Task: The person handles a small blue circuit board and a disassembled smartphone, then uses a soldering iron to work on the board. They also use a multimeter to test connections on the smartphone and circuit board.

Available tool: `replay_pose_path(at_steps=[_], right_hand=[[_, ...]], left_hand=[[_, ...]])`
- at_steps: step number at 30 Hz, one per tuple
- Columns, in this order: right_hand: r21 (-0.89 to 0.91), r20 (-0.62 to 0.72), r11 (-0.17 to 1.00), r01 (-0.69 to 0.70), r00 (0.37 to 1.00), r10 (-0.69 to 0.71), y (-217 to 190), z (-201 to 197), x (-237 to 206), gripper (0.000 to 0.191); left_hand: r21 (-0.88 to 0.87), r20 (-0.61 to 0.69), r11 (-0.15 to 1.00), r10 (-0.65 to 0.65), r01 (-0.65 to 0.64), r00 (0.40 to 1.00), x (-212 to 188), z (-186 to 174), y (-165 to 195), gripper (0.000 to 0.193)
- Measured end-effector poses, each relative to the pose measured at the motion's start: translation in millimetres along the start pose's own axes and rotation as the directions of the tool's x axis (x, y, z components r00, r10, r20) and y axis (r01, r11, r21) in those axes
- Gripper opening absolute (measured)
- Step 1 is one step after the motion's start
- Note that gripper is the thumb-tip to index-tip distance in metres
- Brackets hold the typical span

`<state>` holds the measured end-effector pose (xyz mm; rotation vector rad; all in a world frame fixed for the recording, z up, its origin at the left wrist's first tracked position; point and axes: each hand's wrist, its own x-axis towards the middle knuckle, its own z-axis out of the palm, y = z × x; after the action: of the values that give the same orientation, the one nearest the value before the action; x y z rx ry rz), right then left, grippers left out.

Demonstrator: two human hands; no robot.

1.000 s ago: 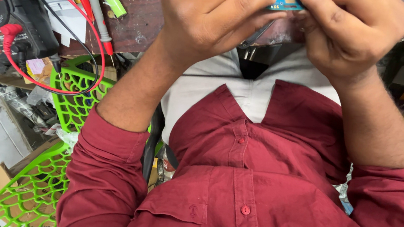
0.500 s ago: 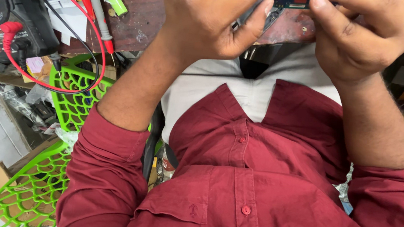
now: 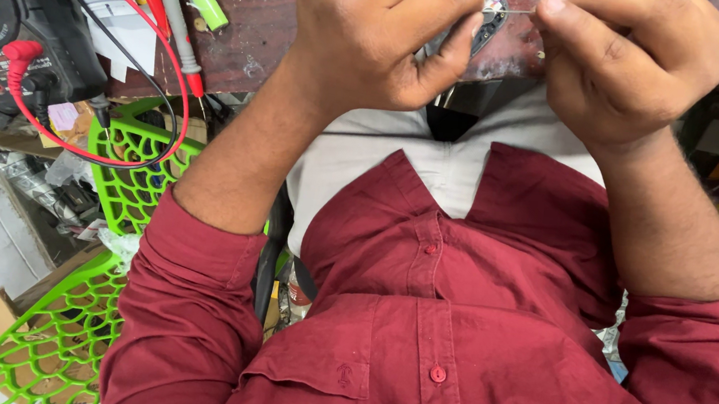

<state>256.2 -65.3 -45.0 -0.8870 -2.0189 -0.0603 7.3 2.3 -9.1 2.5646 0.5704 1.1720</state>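
The left hand clamped a small dark metal-rimmed part; the right hand pinched a thin silver wire, lying crosswise, tip pointing at the part.

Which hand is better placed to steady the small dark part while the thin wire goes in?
Left. The left hand already wraps the small dark metal-edged part at the brown bench edge, while the right hand pinches the thin silver wire, so it is probably busy guiding.
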Motion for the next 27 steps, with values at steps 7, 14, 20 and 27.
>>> replay_pose_path(at_steps=[7,14,20,27], right_hand=[[0.008,0.018,1.000,0.006,1.000,-0.006,1,0,0,0.032],[-0.001,0.049,0.999,-0.037,0.998,0.037,-1,-2,-2,0.033],[-0.024,0.104,0.992,-0.124,0.987,0.126,-4,-8,-6,0.026],[-0.025,0.106,0.992,-0.124,0.986,0.126,-2,-7,-4,0.024]], left_hand=[[0.021,-0.002,1.000,-0.002,0.003,1.000,1,-1,2,0.011],[0.040,0.006,0.999,-0.018,0.018,1.000,-7,2,-1,0.015],[-0.105,-0.537,0.979,-0.203,0.173,0.819,-56,30,-17,0.024],[-0.286,-0.668,0.810,-0.552,0.513,0.499,-97,48,-40,0.017]])
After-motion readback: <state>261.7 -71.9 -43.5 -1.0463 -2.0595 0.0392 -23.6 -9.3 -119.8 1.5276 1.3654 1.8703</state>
